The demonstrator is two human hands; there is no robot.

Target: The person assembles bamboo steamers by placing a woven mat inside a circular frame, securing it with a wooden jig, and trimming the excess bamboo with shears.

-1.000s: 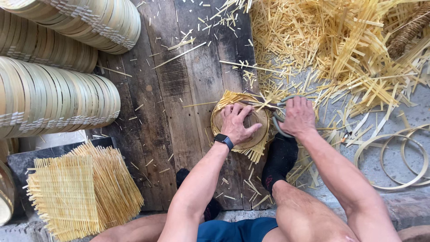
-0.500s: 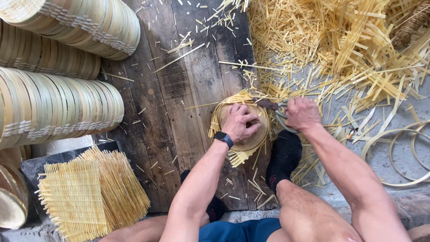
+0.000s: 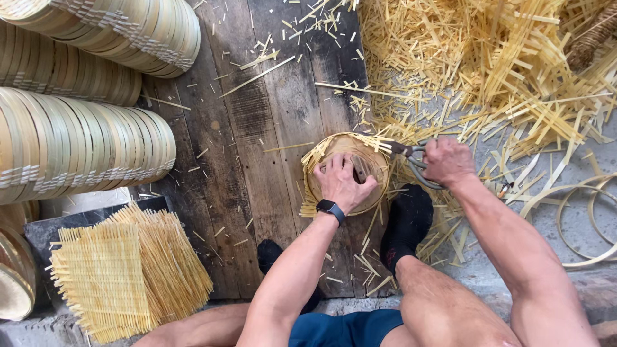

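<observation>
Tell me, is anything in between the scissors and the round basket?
Nothing visible. The right hand holds the grey metal scissors with the blades right at the rim of the round woven bamboo basket, among its sticking-out strips. The left hand presses down on the basket.

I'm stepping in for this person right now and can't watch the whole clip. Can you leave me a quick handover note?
Left hand: pressed flat on the round woven bamboo tray, pinning it to the dark wooden plank floor.
Right hand: grips metal shears, blades at the tray's right rim.
Done: the tray's lower edge looks mostly trimmed.
Left: loose strip ends still jut out at its upper right and left edges.
Nearby: stacked round bamboo trays, square woven bamboo mats, a pile of bamboo offcuts.
</observation>
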